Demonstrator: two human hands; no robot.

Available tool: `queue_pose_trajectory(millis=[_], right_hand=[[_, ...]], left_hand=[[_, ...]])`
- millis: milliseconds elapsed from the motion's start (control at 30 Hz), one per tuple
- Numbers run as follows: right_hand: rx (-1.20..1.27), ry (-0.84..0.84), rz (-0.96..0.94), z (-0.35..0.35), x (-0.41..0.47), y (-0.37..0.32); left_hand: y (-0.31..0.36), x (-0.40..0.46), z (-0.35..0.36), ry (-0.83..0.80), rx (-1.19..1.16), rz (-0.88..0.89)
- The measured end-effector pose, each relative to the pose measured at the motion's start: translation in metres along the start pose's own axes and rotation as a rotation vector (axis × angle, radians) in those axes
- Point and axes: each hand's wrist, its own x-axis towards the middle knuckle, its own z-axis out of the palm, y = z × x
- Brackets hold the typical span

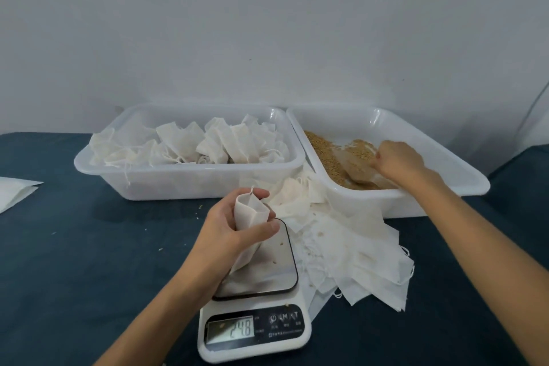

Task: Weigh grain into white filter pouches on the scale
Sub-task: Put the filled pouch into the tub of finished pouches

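Observation:
My left hand (228, 226) holds a white filter pouch (251, 218) upright with its mouth spread, its bottom resting on the steel plate of the scale (267, 276). The scale's display (230, 331) reads 24.8. My right hand (399, 160) is inside the right white tray (445, 187), gripping a clear plastic scoop (356, 168) that lies in the golden grain (323, 151). The scoop's handle is hidden under my fingers.
A left white tray (190, 177) holds several filled, tied pouches (208, 142). A loose pile of empty pouches (350, 249) lies between the scale and the grain tray. White paper (15, 192) sits at the table's left edge. Stray grains dot the dark blue tabletop.

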Motion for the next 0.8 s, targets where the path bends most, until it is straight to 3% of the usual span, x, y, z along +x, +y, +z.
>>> queue_pose_trajectory(millis=[100,167,233,333,433,633,700,800], right_hand=[[0.418,0.322,-0.163,-0.017,-0.034,-0.025],[0.705,0.431,-0.334,-0.023,-0.076,-0.051],[0.892,0.398,-0.463,-0.018,-0.118,-0.074],[1.055,0.214,-0.528,0.004,-0.154,-0.095],[1.097,0.106,-0.533,0.025,-0.158,-0.102],[0.975,0.053,-0.609,0.046,-0.160,-0.104],[0.964,0.037,-0.628,0.047,-0.163,-0.105],[0.965,0.028,-0.635,0.047,-0.166,-0.106]], left_hand=[[0.000,0.000,0.000,0.003,0.021,0.007],[0.000,0.000,0.000,0.000,0.035,0.005],[0.001,-0.002,0.000,-0.008,0.032,-0.001],[0.004,-0.002,-0.001,0.010,0.106,0.014],[0.002,-0.002,-0.004,0.027,0.298,0.089],[-0.004,-0.010,-0.021,0.051,0.637,0.274],[-0.001,-0.007,-0.025,0.087,0.682,0.300],[0.013,0.004,-0.030,0.147,0.571,0.289]])
